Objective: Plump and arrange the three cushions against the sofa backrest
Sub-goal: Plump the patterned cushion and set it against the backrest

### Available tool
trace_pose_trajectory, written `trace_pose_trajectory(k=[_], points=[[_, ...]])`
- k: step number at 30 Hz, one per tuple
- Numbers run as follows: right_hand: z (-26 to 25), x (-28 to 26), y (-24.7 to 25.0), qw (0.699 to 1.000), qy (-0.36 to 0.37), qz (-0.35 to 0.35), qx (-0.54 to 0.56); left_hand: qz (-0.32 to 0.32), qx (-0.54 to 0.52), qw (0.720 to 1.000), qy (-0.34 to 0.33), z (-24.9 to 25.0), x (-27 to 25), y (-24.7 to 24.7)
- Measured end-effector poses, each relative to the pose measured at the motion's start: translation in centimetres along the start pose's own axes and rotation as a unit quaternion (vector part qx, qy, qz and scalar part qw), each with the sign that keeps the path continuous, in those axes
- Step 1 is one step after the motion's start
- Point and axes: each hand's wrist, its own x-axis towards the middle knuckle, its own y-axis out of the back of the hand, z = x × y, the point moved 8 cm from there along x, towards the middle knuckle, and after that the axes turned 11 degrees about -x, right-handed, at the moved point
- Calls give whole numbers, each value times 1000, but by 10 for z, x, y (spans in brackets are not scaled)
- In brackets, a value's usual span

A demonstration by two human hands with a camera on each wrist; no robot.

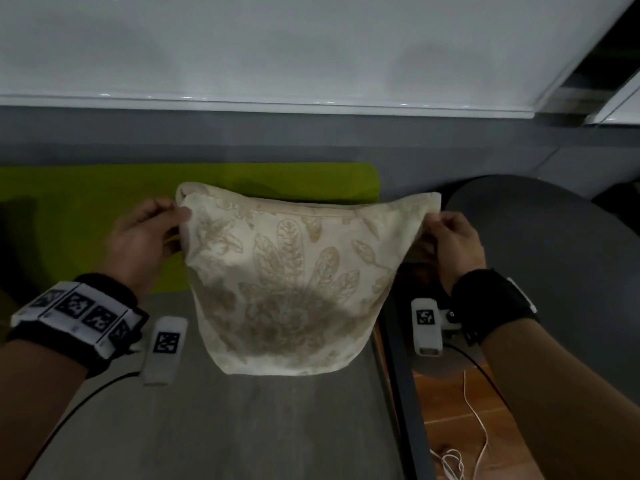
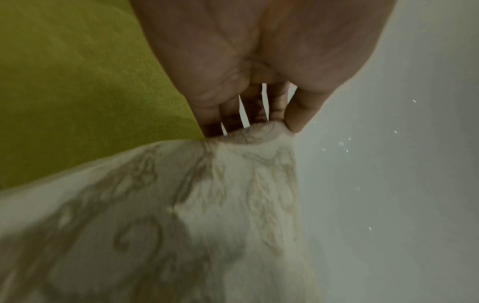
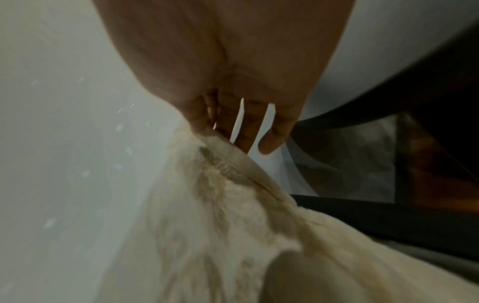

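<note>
Nearest the camera, two forearms are seen reaching forward, each wearing a dark wristband (image 1: 83,320) fitted with white blocks printed with black-and-white markers, from which thin cables trail down. Below them a grey seat (image 1: 221,427) is spread, and to its right a strip of brown wooden floor (image 1: 460,403) is shown with a loose white cord (image 1: 474,424) lying on it. A cream cushion (image 1: 287,289) with a pale leaf pattern is held up above the seat by its two upper corners, so that its top edge sags between them and its body hangs down. The left corner is pinched by the left hand (image 1: 145,237), fingers curled round the bunched cloth; in the left wrist view the left hand (image 2: 249,67) is seen from the palm side, with the fingertips (image 2: 298,116) closed on the gathered corner of the cushion (image 2: 207,215). The right corner is gripped in the same way by the right hand (image 1: 450,240); in the right wrist view the right hand (image 3: 225,61) is closed on a fold of the cushion (image 3: 233,225). Behind the cushion a lime-green cushion (image 1: 86,216) is seen lying along the grey backrest (image 1: 311,133). To the right a dark round table (image 1: 554,244) stands beside the seat. Farthest off, a pale wall (image 1: 277,43) is seen above the backrest.
</note>
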Motion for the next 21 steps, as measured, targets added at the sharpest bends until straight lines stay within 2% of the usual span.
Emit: trace_pose_trajectory(k=[2,3,5,7,8,10,12,13,15,17,19,21], points=[[6,5,15,994,-36,69,80,3,-44,999,8,-3,-3,2],[9,7,15,990,-45,61,120,2,-63,998,14,-6,-4,6],[9,7,10,992,-40,-4,117,7,-86,996,18,-11,-6,14],[12,1,-3,990,-36,-106,85,-2,-81,997,14,-7,-7,13],[12,-6,-12,985,-39,-154,71,-19,-70,997,15,-4,-7,8],[14,-17,-24,981,-28,-187,45,-68,-28,997,36,0,-12,-10],[14,-19,-28,988,2,-151,7,-98,-12,993,62,2,-18,-29],[14,-18,-28,991,13,-134,-15,-94,-1,994,56,5,-19,-34],[14,-17,-24,995,19,-93,-36,-56,39,998,11,17,-14,-31],[15,-13,-13,999,-11,-31,14,2,83,996,-39,30,-5,-13],[15,-10,-7,997,-35,8,70,22,217,969,-115,44,-1,1],[13,-9,-10,996,-36,26,72,25,367,911,-188,50,-4,5]])
